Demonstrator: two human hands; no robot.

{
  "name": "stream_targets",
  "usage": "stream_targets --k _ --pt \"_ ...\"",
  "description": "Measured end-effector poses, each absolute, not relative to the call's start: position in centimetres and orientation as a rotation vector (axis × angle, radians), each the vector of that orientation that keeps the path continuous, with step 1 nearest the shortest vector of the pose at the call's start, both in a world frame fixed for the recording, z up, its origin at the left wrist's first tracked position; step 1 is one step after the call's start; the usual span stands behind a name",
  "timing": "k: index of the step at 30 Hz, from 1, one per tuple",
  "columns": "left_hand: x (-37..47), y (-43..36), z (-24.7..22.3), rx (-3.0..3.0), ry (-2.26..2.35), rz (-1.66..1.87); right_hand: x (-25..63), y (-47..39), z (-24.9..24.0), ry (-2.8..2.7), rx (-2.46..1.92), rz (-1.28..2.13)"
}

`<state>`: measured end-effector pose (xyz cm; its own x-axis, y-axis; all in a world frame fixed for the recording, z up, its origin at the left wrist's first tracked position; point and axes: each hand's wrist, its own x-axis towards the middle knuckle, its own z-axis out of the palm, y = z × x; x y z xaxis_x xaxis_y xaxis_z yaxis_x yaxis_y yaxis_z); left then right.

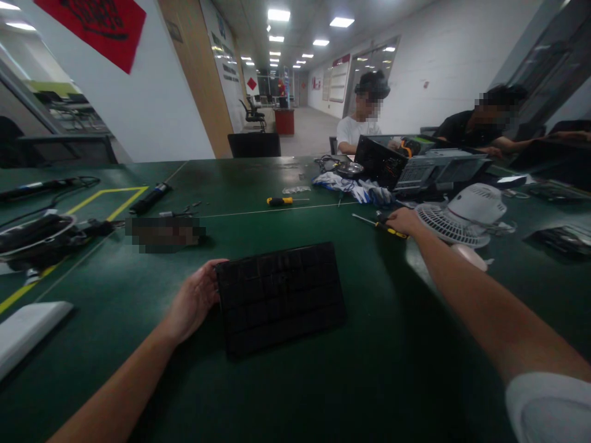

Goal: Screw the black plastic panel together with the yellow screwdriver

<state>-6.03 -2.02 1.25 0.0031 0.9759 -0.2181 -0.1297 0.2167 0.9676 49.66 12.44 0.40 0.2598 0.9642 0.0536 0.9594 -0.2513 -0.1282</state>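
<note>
At the left edge of the black panel (281,295), the left hand (196,301) has its fingers and thumb closed on the side near the far corner, while the panel sits over the green tabletop (295,400), slightly askew; whether its underside rests flat or is lifted a little, I cannot tell. Its straight outline and thin, grid-marked face suggest a stiff, fairly light piece, probably smooth plastic that could slip if pinched by a corner alone. Opposite side edges look the best places to take it, with the palms kept off the gridded face, which might flex or mark under pressure. Beyond the panel and to its right, the right hand (404,221) is at a black-and-yellow screwdriver (391,231), its fingers over the handle; how firmly they close on it does not show. That tool should be rigid, with its weight towards the handle, so the thick grip is the natural hold and the slim shaft, pointing left, is better left alone.
</note>
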Motion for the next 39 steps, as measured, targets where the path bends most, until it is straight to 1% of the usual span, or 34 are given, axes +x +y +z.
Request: stream_targets --k 4,7,13,18,22,25,32,39 --pt "-6.0 -2.0 0.8 1.021 1.185 1.104 44.5 10.5 -0.3 -1.963 -2.326 0.266" --pt "-5.9 -2.0 0.4 1.067 1.164 1.088 40.1 9.2 -0.6 -2.036 -2.211 0.346" --pt "-5.6 -2.4 0.5 1.127 1.134 1.088 34.4 6.6 -0.8 -1.974 -2.141 0.257" --pt "-5.6 -2.7 0.8 1.127 1.138 1.088 33.2 4.6 -0.7 -1.891 -2.105 0.150" --pt "-5.7 -2.6 0.7 1.137 1.124 1.085 32.8 4.0 -0.8 -1.928 -2.069 0.172" --pt "-5.9 -2.5 0.5 1.143 1.120 1.080 32.7 4.7 -0.7 -1.922 -2.076 0.216" --pt "-6.2 -2.3 0.0 1.159 1.103 1.078 32.7 7.4 -0.6 -1.676 -2.166 0.200" --pt "-6.5 -2.1 -0.4 1.131 1.102 1.092 32.0 7.0 -1.2 -1.644 -2.080 0.182"
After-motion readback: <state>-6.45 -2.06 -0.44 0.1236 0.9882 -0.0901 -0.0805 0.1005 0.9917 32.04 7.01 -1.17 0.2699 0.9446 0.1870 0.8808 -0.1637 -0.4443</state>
